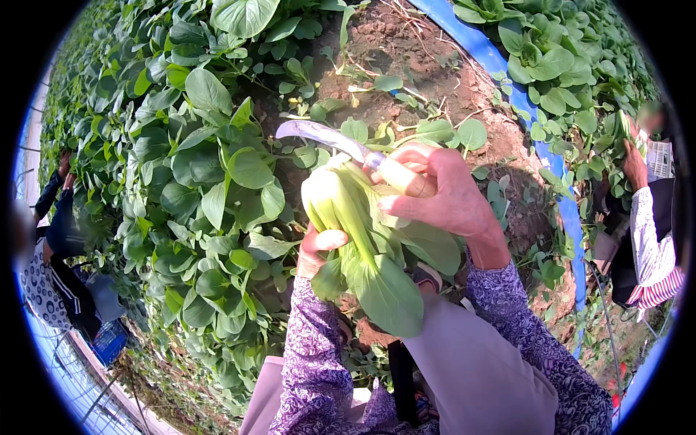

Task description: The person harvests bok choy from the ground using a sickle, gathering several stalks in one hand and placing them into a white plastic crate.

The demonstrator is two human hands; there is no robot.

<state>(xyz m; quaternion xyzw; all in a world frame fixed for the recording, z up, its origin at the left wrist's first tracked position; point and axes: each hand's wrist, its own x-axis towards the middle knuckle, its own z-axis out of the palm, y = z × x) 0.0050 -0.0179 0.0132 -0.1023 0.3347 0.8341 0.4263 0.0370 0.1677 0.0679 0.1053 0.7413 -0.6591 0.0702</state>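
Note:
A cut head of bok choy (348,217) with pale green stalks lies in my left hand (321,247), its stem end up and its leaves hanging down towards my lap. My left thumb presses on the stalks, while the other fingers are hidden behind them. My right hand (446,190) grips the light handle of a curved knife (321,134), whose blade points left just above the stem end. The right fingers are also close to an outer leaf of the head, and whether they pinch it is unclear.
Dense bok choy plants (212,163) grow to the left. Brown soil (380,49) with loose leaves lies ahead, bordered by a blue strip (544,147). One person (54,261) works at far left near a blue crate (109,341), another (650,234) at far right by a white crate (659,159).

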